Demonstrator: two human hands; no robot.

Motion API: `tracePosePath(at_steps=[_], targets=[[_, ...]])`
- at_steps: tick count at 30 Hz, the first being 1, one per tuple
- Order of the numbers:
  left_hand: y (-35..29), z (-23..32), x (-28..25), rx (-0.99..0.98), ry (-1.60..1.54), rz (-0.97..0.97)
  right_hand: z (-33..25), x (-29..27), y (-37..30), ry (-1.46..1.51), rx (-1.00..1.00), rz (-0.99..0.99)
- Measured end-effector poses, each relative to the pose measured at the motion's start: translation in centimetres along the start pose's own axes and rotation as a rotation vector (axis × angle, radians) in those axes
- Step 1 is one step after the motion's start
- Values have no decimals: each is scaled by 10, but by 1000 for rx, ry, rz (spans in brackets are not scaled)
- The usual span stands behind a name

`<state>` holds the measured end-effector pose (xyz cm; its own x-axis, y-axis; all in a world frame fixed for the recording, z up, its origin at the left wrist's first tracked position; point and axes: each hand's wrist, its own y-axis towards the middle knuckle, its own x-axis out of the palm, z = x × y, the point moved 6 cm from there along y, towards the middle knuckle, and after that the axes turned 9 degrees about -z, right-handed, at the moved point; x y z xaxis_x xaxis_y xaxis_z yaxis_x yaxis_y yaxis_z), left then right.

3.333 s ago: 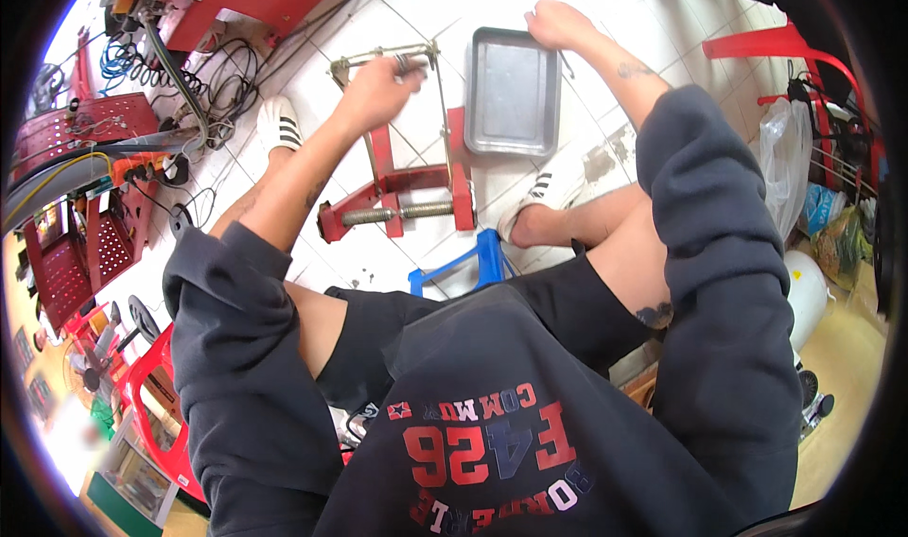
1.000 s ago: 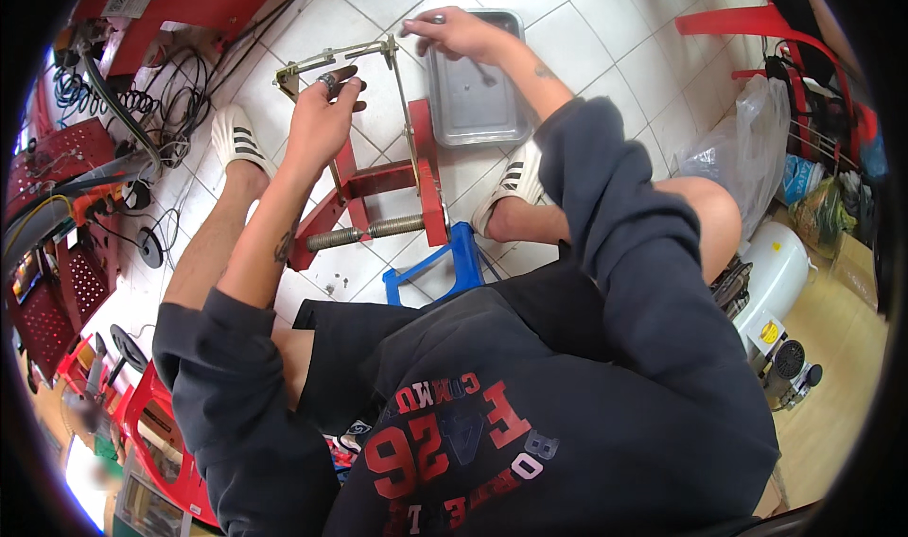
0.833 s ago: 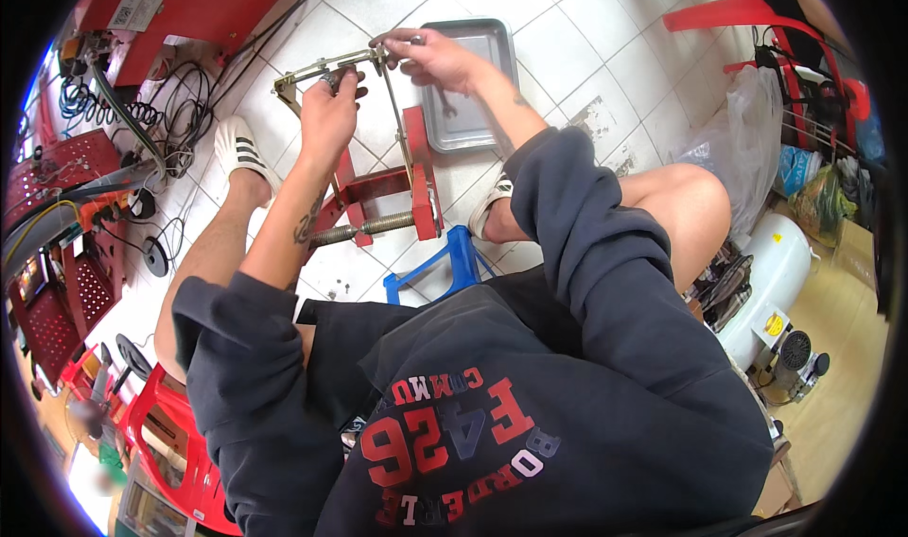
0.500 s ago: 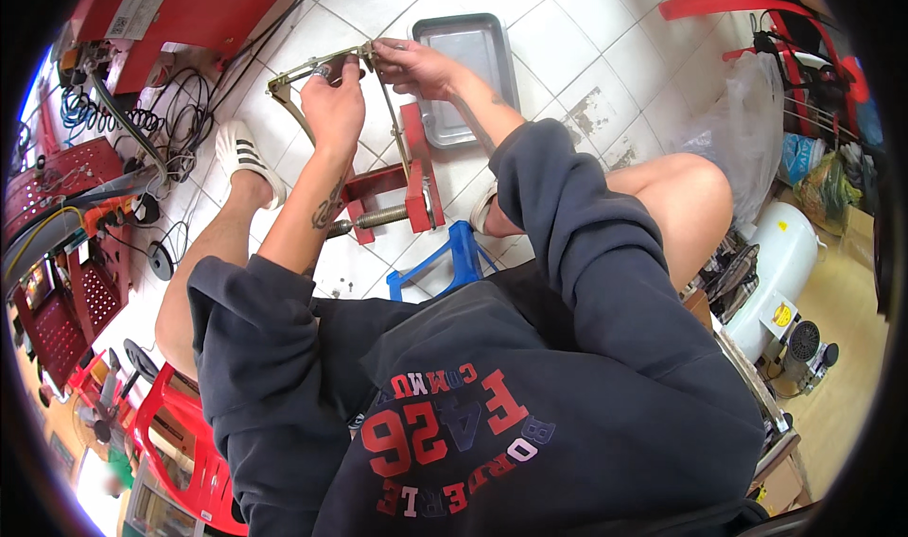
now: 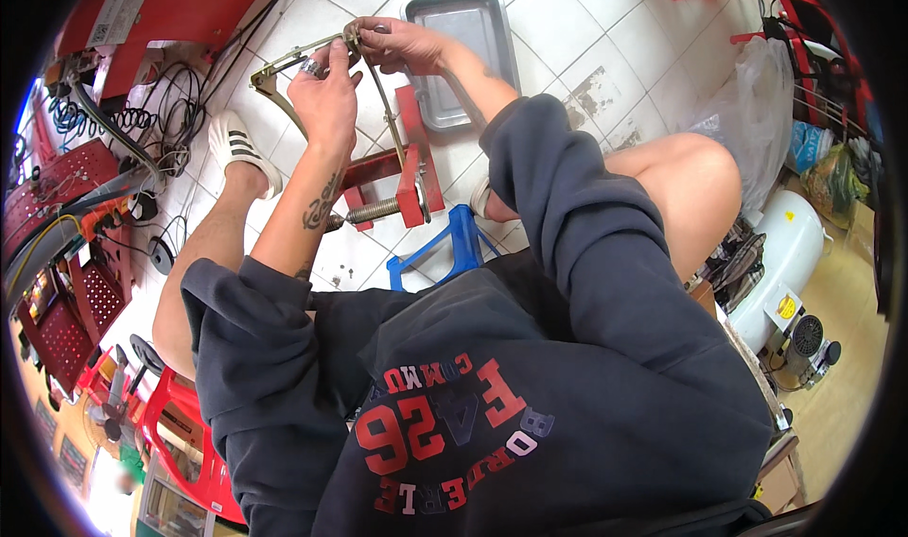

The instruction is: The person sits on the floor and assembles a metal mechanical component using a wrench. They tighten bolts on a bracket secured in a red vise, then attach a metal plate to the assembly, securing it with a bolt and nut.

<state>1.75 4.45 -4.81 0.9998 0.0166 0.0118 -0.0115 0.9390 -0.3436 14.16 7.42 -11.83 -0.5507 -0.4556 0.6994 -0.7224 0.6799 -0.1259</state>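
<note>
A brass-coloured metal frame [image 5: 385, 107] of thin jointed bars stands up from a red vise [image 5: 409, 126] on the floor between my legs. My left hand [image 5: 323, 91] is closed on its upper bar near the corner, thumb up, with a silvery piece at the fingers that I cannot make out. Around the top corner joint my right hand [image 5: 405, 45] pinches with bent fingers. Whether a small part sits between the two hands' fingertips is hidden. The vise's threaded screw [image 5: 372, 213] lies crosswise below the frame.
Beyond the vise lies a grey metal tray [image 5: 461, 112] on white tiles. Nearer me stands a blue stand [image 5: 461, 244]. Black cables [image 5: 189, 97] tangle beside a red machine [image 5: 175, 12] at left. A white tank [image 5: 777, 268] and a plastic bag [image 5: 754, 126] are at right.
The whole view has shifted slightly, so the vise, tray and hands sit a little higher in it. Both hands stay at the frame's upper corner, with small finger movements.
</note>
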Motion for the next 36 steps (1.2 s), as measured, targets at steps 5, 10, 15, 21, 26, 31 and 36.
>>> tracePosePath(at_steps=[5, 10, 15, 21, 26, 31, 36], targets=[[0, -3, -3, -23, 40, -7, -8, 6, -3, -93, 46, -9], [3, 1, 0, 55, 77, 10, -19, 6, -8, -241, 109, 20], [4, 4, 0, 55, 301, 6, -14, 3, -7, -216, 138, 9], [10, -5, 1, 60, 271, 8, -11, 0, -6, -155, 56, -17], [14, -14, -5, 22, 267, -23, -8, 1, -5, -129, 56, -10], [10, -9, -2, 47, 244, -26, -17, -1, -6, -177, 108, 17], [8, -2, 2, 184, 169, -41, -10, 6, -6, -187, 15, 67]])
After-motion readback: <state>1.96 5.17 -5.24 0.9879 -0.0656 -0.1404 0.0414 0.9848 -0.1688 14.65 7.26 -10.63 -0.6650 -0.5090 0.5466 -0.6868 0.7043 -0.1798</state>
